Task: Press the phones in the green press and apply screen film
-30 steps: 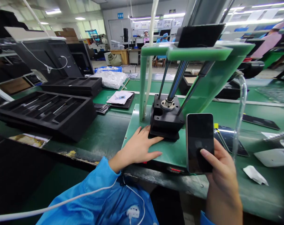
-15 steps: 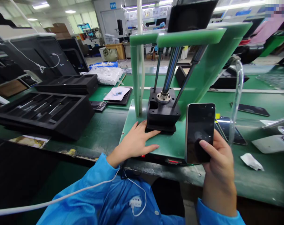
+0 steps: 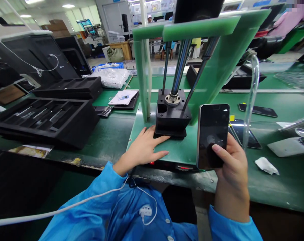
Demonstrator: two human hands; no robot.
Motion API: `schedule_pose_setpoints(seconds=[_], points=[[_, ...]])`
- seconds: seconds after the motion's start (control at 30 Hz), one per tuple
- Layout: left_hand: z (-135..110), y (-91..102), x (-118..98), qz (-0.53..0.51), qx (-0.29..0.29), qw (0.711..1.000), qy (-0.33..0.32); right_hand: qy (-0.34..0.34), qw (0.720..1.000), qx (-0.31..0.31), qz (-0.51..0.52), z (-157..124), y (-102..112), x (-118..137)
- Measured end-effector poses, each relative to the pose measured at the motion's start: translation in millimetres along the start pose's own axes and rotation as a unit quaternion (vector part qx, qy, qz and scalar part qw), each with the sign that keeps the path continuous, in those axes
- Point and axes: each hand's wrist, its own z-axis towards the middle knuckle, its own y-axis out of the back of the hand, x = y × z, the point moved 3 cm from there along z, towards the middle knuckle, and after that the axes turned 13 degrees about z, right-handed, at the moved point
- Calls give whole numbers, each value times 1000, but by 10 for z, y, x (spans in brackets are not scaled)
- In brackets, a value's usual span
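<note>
My right hand [image 3: 229, 164] grips a dark-screened phone [image 3: 212, 134] upright above the bench's front edge, thumb lying across the lower glass. My left hand [image 3: 144, 149] lies flat with fingers spread on the green base plate [image 3: 180, 150] of a small press, its fingertips touching the foot of the black press block [image 3: 172, 115]. Steel rods rise from the block to a green top frame [image 3: 199, 26]. Both arms wear blue sleeves.
Black foam trays [image 3: 45, 117] with slim parts fill the left of the green bench. Other phones [image 3: 257, 109] lie flat at the right, beside a clear tube [image 3: 251, 100], a crumpled white scrap [image 3: 266, 165] and a white tool base [image 3: 290, 145]. Workers sit far behind.
The view has shifted slightly lower and closer to the press. Both hands keep their places; the phone stays in my right hand, tilted a little more.
</note>
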Motion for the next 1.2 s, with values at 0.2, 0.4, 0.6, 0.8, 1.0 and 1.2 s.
schedule_pose_setpoints(seconds=[0.2, 0.4, 0.6, 0.8, 1.0, 1.2], points=[[0, -4, -4, 7, -8, 1000, -4, 10, 1000, -1, -5, 6, -18, -2], [0, -14, 0, 12, -12, 1000, -5, 22, 1000, 16, -8, 7, -17, -1], [12, -20, 10, 7, -3, 1000, -10, 18, 999, 24, -12, 24, -17, -14], [12, -4, -3, 11, 5, 1000, -8, 28, 999, 25, -11, 31, -18, -18], [20, -3, -3, 7, 8, 1000, -15, 13, 1000, 24, -9, 34, -20, -24], [17, -18, 2, 15, 7, 1000, -14, 19, 999, 30, 7, 27, -48, 0]])
